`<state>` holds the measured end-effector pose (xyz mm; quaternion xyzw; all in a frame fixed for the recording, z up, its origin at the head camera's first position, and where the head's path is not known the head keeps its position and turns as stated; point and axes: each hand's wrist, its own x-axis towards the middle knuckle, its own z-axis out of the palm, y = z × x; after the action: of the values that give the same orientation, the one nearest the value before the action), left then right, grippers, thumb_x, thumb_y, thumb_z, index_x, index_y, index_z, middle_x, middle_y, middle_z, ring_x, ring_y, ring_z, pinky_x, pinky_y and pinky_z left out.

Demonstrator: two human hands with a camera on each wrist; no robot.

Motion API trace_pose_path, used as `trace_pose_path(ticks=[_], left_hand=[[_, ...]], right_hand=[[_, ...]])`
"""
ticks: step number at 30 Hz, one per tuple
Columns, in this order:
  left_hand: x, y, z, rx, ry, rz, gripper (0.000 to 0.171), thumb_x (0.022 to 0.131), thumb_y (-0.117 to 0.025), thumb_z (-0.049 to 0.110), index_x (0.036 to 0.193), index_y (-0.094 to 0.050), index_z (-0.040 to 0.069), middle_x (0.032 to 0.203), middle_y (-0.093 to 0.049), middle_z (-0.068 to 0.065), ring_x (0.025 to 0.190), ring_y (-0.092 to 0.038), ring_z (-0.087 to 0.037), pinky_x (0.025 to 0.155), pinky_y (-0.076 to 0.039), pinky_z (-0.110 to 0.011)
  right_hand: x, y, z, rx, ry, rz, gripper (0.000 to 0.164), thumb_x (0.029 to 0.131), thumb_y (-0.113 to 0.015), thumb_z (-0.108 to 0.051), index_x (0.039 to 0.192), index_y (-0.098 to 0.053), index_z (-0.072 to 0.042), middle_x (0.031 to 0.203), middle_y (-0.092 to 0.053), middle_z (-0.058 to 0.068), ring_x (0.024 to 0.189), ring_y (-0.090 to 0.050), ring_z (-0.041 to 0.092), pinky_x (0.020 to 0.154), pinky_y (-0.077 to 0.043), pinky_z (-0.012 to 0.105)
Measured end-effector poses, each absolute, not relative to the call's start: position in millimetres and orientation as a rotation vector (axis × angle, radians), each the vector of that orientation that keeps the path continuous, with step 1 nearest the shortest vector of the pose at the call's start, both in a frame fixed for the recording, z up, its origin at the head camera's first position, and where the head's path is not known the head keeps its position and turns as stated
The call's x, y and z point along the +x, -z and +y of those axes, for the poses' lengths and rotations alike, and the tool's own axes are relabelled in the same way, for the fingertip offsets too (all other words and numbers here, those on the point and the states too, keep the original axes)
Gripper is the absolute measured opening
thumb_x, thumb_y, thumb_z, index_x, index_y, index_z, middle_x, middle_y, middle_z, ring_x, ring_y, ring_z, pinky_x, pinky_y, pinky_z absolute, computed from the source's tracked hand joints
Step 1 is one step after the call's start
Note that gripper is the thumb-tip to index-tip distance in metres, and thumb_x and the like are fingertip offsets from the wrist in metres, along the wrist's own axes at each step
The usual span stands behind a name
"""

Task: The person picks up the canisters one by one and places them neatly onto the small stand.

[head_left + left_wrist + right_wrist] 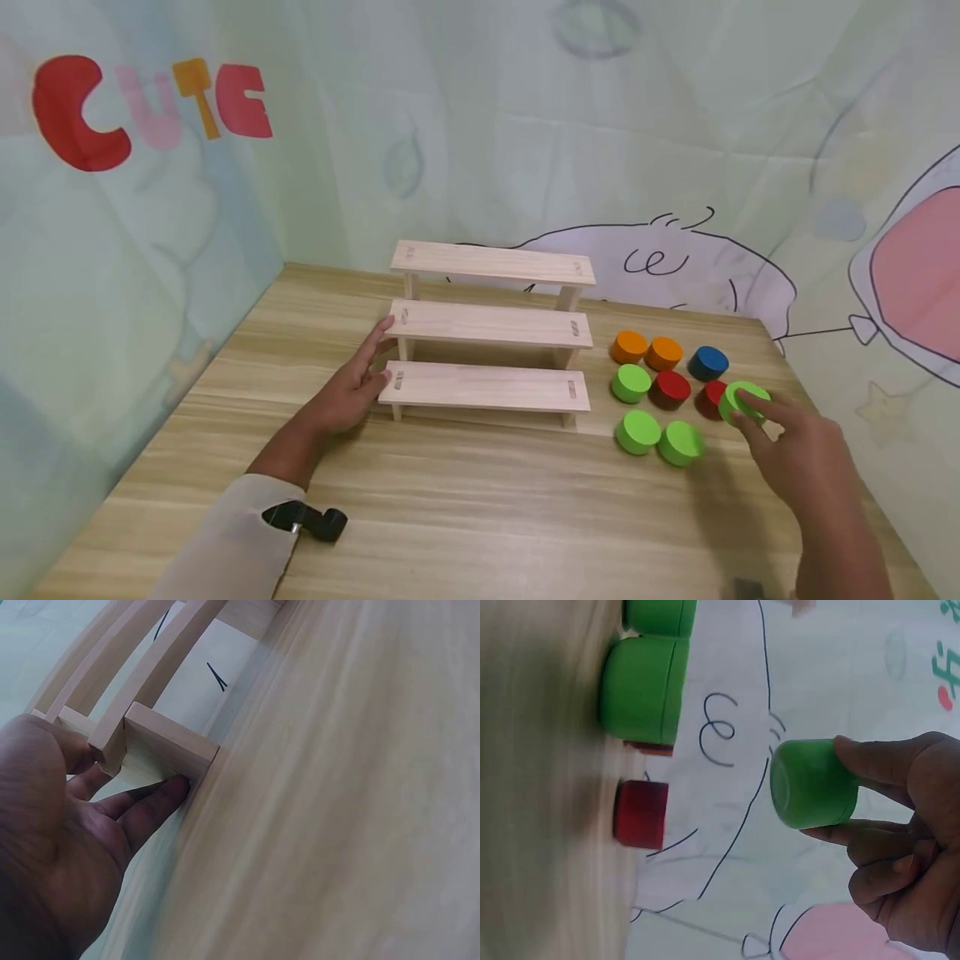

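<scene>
A pale wooden three-step stand is upright on the table. My left hand touches its left end, the fingers reaching to the middle step and the thumb at the lowest step. In the left wrist view, extended fingertips rest against the stand's side panel. My right hand pinches a small green cylinder between thumb and fingers. It is raised off the table and, in the head view, partly covers a red cylinder.
Right of the stand are two orange cylinders, a blue cylinder, another red cylinder and three green cylinders. Printed cloth walls close off the wooden table at the back and sides.
</scene>
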<state>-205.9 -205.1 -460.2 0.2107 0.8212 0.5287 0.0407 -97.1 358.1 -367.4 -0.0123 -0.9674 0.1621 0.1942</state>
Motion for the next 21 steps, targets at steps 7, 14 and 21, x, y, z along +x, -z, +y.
trace_pose_path(ticks=[7, 14, 21], left_hand=[[-205.5, 459.7, -205.0, 0.642, -1.624, 2.518, 0.08, 0.117, -0.041, 0.008, 0.177, 0.004, 0.037, 0.183, -0.015, -0.021, 0.169, -0.019, -0.049, 0.124, -0.036, -0.071], [-205.7, 459.8, -206.3, 0.642, -1.632, 2.515, 0.08, 0.117, -0.041, 0.008, 0.177, 0.004, 0.037, 0.183, -0.016, -0.021, 0.169, -0.019, -0.049, 0.124, -0.036, -0.072], [-206.5, 461.4, -206.7, 0.643, -1.638, 2.505, 0.08, 0.117, -0.042, 0.009, 0.177, 0.002, 0.038, 0.183, -0.015, -0.022, 0.169, -0.019, -0.049, 0.124, -0.034, -0.073]], right_hand=[[-118.8, 341.8, 327.9, 0.042, -0.589, -2.615, 0.039, 0.1, -0.081, -0.017, 0.138, -0.076, -0.008, 0.14, -0.069, 0.033, 0.122, -0.069, 0.058, 0.082, -0.067, 0.036], [-165.2, 322.7, 299.1, 0.181, -0.729, -2.535, 0.038, 0.103, -0.078, -0.022, 0.139, -0.076, -0.012, 0.142, -0.071, 0.026, 0.126, -0.069, 0.05, 0.078, -0.037, -0.003], [-204.4, 296.2, 261.8, 0.259, -0.768, -2.542, 0.04, 0.107, -0.072, -0.03, 0.144, -0.073, -0.017, 0.149, -0.069, 0.022, 0.137, -0.066, 0.045, 0.095, -0.062, 0.054]])
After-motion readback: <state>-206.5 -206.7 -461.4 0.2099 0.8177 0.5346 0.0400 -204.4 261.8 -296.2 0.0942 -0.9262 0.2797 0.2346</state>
